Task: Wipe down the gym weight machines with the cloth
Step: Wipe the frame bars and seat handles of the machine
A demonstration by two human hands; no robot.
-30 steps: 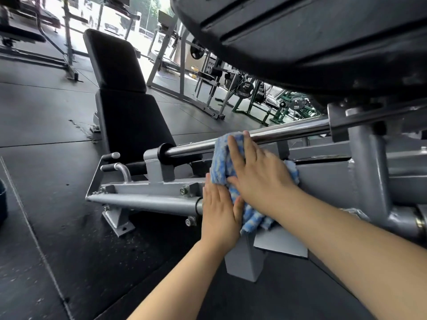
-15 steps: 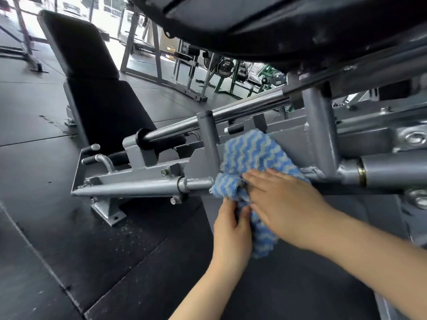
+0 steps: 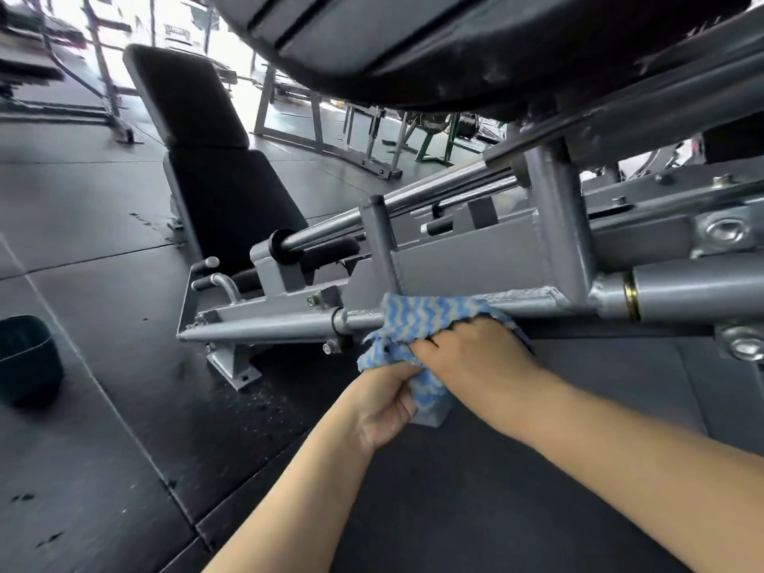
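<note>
**Fingers closed on the cloth at the machine's lower rail**

The fingers (image 3: 403, 372) of the left hand (image 3: 382, 403) are curled shut around the hanging lower end of the blue-and-white cloth (image 3: 417, 320), though their tips are tucked out of sight behind the fabric. The right hand (image 3: 475, 357) is laid over the cloth's upper part, its fingers bent and gripping a bunched fold; the thumb is hidden under the hand. The cloth is pressed against the grey lower rail (image 3: 273, 326) of the weight machine (image 3: 475, 258), just below a short upright post (image 3: 382, 241). How much of the rail is covered cannot be made out, since the right hand and wrist screen it.

A chrome guide rod (image 3: 372, 213) is seen running diagonally above the rail. The black padded platform (image 3: 454, 47) overhead is cut off by the top edge, so its full shape is not shown. A black backrest (image 3: 194, 117) is seen behind, upright and tilted. A dark bin (image 3: 29, 357) on the rubber floor (image 3: 103, 428) is cropped at the left edge. Distant equipment is blurred by glare.
</note>
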